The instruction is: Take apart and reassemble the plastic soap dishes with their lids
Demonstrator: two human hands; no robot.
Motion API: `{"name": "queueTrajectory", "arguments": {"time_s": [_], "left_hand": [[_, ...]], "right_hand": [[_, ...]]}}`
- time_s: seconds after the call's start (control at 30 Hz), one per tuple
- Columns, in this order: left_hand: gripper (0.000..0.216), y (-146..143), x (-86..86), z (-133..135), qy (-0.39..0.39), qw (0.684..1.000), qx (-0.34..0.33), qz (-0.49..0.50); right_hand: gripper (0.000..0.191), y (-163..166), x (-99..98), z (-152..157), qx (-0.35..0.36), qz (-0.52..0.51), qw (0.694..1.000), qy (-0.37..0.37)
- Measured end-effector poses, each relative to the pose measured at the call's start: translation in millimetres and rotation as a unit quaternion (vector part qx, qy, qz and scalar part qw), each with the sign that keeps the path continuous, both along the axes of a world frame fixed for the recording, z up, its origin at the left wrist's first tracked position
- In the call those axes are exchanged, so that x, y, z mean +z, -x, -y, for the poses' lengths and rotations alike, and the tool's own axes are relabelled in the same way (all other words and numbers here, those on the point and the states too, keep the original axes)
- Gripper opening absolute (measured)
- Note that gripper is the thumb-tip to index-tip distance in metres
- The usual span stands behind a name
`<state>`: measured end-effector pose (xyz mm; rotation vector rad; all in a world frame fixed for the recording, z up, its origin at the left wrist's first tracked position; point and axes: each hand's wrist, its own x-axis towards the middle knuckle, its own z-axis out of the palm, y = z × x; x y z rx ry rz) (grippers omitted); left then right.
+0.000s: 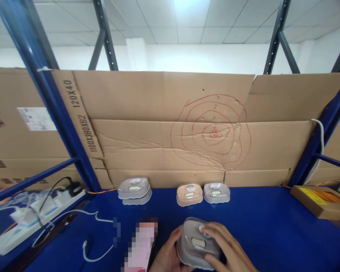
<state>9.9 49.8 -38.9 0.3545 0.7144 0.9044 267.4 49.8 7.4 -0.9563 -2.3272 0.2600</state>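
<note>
Close to the front edge of the view, a grey plastic box with a clear lid point(191, 238) is held tilted between my two hands. My left hand point(167, 255) wraps round its left side and underside, fingers partly hidden. From the right, my right hand point(229, 247) grips it, with fingertips over the round sticker on the lid and the thumb on the near side. Pale tab-like piece point(198, 242) shows on the lid's middle. Farther back stand a peach lidded box point(189, 195), another grey lidded box point(217, 193) and a stack of grey lidded boxes point(134, 190).
The blue tabletop point(260, 223) ends at a cardboard wall point(138, 136) with red rings drawn on it. A pixelated pink object point(141, 245) lies left of my hands. Farther left are a white cable point(98, 260) and power strip point(5, 241); a cardboard box point(314, 204) sits right.
</note>
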Motion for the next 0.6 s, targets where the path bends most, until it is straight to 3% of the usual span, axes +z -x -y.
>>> {"name": "queueTrajectory", "arguments": {"time_s": [0.17,0.27,0.43,0.6], "left_hand": [[0.074,-4,2.3,4,-0.049,0.998,0.023,-0.012],[0.078,-4,1.3,6,-0.066,0.997,0.038,-0.029],[0.078,-1,-6.5,-1,-0.072,0.995,0.054,-0.050],[0.081,-1,-5.9,-7,-0.074,0.996,0.040,-0.006]], "right_hand": [[0.059,2,-16.0,-7,0.001,0.027,0.991,-0.131],[0.065,0,-20.6,-10,0.005,0.036,0.987,-0.157],[0.079,-3,-13.5,-13,0.035,0.092,0.984,-0.148],[0.068,-3,-8.7,-15,0.052,0.125,0.954,-0.267]]}}
